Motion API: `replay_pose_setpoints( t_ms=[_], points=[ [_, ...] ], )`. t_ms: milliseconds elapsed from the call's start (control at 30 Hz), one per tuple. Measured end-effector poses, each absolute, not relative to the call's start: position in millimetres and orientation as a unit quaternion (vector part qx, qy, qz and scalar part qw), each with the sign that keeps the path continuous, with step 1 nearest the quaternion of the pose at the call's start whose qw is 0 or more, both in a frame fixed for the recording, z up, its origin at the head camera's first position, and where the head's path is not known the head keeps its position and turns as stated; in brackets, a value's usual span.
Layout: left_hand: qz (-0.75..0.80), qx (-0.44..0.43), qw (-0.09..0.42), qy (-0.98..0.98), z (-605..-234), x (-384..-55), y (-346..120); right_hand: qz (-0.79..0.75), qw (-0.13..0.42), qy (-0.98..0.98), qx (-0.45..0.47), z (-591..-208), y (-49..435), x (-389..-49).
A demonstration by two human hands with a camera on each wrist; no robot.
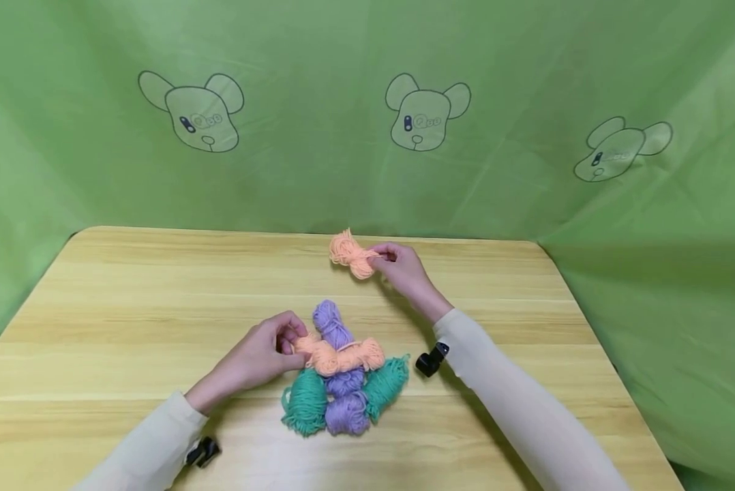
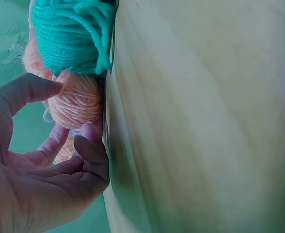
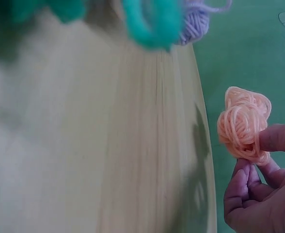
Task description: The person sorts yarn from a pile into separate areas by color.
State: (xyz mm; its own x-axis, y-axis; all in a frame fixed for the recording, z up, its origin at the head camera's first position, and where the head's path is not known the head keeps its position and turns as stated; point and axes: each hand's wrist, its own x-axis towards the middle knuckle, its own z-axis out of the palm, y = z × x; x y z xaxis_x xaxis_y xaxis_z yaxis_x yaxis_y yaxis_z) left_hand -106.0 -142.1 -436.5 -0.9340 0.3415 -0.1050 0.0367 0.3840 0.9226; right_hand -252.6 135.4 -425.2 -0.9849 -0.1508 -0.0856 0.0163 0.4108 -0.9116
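My right hand [image 1: 404,276] pinches one end of a peach yarn skein [image 1: 346,251] and holds it above the far part of the table. The right wrist view shows thumb and fingertips on that skein's near end. With my left hand [image 1: 263,353] I hold the left end of a peach yarn skein [image 2: 77,102], thumb on one side and fingers on the other. It belongs to a peach band lying across purple yarn skeins [image 1: 348,413]. Green yarn skeins [image 1: 306,404] lie at left and right of the purple ones, the right one [image 1: 386,385] slanting.
The yarn lies on a light wood-grain table [image 1: 159,307]. A green curtain [image 1: 318,170] with bear outlines hangs behind the table and at its sides. Black wrist-worn devices [image 1: 431,359] sit at both sleeves.
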Motion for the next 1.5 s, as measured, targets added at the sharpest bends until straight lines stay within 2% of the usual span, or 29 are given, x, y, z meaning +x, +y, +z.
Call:
replay_pose_setpoints(
  t_ms=[367,767,1500],
  points=[
    [0.535,0.097,0.136,0.828,-434.9,-107.5,-141.1,-0.542,0.091,0.835,0.011,-435.1,134.7,-267.0],
    [0.538,0.093,0.129,0.828,-436.0,-105.2,-143.2,-0.500,0.072,0.863,0.016,-439.6,133.8,-272.0],
    [0.544,0.063,0.113,0.829,-427.5,-106.7,-157.3,-0.526,0.080,0.847,0.008,-441.2,135.5,-274.0]
  ],
)
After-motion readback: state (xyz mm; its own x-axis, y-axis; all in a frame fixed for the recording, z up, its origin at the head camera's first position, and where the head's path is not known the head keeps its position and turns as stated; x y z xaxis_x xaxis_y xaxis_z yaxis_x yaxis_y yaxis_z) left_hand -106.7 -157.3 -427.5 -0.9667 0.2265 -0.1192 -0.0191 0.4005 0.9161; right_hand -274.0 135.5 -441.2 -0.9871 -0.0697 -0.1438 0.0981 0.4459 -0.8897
